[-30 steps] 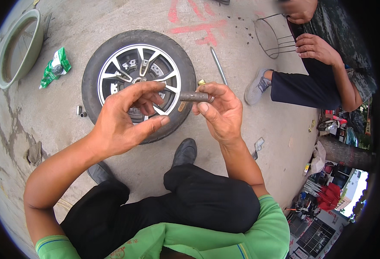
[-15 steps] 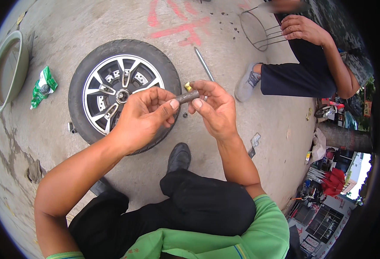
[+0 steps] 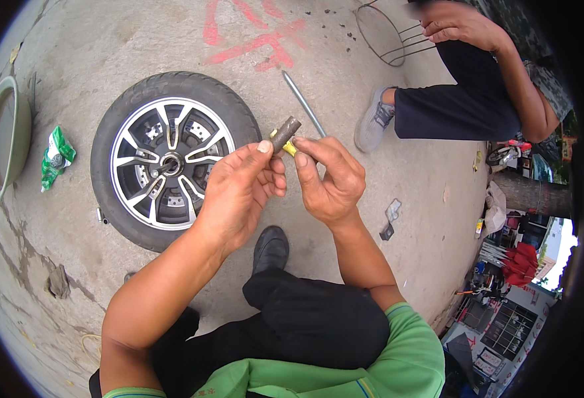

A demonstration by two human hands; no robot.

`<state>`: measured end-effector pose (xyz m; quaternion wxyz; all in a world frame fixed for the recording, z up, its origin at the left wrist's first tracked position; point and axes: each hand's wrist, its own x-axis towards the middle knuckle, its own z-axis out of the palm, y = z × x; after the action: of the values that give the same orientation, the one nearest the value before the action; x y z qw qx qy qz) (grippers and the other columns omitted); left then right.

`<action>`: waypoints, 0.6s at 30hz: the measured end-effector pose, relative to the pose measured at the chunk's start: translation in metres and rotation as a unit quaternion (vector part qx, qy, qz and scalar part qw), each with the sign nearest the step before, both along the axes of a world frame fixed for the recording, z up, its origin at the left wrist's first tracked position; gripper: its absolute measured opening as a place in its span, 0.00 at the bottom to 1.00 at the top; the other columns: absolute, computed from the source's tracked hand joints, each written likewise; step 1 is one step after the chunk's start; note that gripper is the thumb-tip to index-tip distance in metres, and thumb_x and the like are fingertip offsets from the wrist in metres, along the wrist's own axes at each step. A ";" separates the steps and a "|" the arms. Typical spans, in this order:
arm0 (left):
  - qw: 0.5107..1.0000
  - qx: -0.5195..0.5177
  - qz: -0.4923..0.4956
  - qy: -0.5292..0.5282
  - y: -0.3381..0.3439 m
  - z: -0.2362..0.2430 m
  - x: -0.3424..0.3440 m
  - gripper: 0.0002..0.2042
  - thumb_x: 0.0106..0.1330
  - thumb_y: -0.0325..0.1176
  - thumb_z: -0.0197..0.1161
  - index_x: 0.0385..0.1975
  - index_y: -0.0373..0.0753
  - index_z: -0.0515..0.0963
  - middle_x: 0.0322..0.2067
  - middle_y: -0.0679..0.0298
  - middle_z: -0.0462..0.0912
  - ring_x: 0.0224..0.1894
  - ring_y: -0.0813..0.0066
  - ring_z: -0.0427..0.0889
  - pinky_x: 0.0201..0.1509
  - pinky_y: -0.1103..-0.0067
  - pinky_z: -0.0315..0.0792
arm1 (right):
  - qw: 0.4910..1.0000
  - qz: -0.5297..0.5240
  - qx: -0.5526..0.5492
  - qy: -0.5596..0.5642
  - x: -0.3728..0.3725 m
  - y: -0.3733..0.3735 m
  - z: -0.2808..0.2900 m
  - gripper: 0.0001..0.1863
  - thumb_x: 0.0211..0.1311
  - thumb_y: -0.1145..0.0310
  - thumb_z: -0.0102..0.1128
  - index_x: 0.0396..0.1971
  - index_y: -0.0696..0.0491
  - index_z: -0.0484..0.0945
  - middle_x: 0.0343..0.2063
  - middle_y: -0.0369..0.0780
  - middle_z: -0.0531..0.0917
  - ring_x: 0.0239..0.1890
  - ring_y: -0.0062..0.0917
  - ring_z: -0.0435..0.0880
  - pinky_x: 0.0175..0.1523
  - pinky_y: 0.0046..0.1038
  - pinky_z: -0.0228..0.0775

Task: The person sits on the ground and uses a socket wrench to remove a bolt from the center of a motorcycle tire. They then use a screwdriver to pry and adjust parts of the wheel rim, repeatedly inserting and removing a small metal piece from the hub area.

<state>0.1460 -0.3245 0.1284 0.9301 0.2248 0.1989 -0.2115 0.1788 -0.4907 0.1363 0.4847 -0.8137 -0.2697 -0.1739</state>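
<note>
Head view: the left hand point(image 3: 237, 187) and the right hand point(image 3: 333, 180) meet in the air, above the concrete ground point(image 3: 345, 282), between a wheel point(image 3: 171, 162) and a metal rod point(image 3: 303, 103).
Dark tube point(image 3: 286, 134): it is held up and tilted, its free end pointing to the upper right.
Left-hand grip: thumb and fingers are clamped on the lower end of the tube.
Yellow piece point(image 3: 291, 148): it sits at the right side of the tube and seems to touch it; a yellow bit point(image 3: 273, 132) shows also on the other side, but I cannot tell if it is the same part.
Right-hand grip: thumb and forefinger are together on the yellow piece.
Wheel: lies flat on the ground, untouched by either hand.
Step in hand: in my judgement, the two small parts are being worked against each other.
Next move: probably it calls for a firm left hold on the tube, and fine fingertip control of the yellow piece, which could slip easily.
</note>
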 end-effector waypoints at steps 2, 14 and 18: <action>1.000 -0.003 0.001 0.002 -0.003 0.001 0.000 0.13 0.77 0.39 0.59 0.43 0.33 0.79 0.33 0.64 0.82 0.33 0.75 0.80 0.39 0.78 0.75 | 1.000 -0.008 -0.005 -0.004 0.002 -0.002 -0.001 0.12 0.61 0.80 0.68 0.45 0.61 0.85 0.27 0.42 0.84 0.23 0.20 0.80 0.26 0.23 0.70; 1.000 -0.006 0.009 0.005 -0.005 0.004 0.007 0.11 0.77 0.39 0.61 0.41 0.36 0.78 0.32 0.65 0.81 0.33 0.77 0.80 0.40 0.80 0.76 | 1.000 -0.022 0.010 0.012 0.008 -0.007 -0.007 0.12 0.61 0.81 0.68 0.45 0.61 0.85 0.27 0.42 0.84 0.22 0.20 0.79 0.26 0.22 0.70; 1.000 0.018 0.015 -0.003 -0.006 0.001 0.007 0.10 0.75 0.37 0.63 0.41 0.35 0.78 0.32 0.65 0.81 0.32 0.78 0.80 0.40 0.80 0.76 | 1.000 -0.019 0.011 0.015 0.009 -0.005 -0.009 0.12 0.61 0.81 0.68 0.44 0.61 0.85 0.26 0.41 0.84 0.22 0.19 0.79 0.25 0.22 0.69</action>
<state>0.1531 -0.3309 0.1299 0.9295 0.2394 0.2033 -0.1933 0.1879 -0.4956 0.1273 0.4942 -0.8159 -0.2448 -0.1737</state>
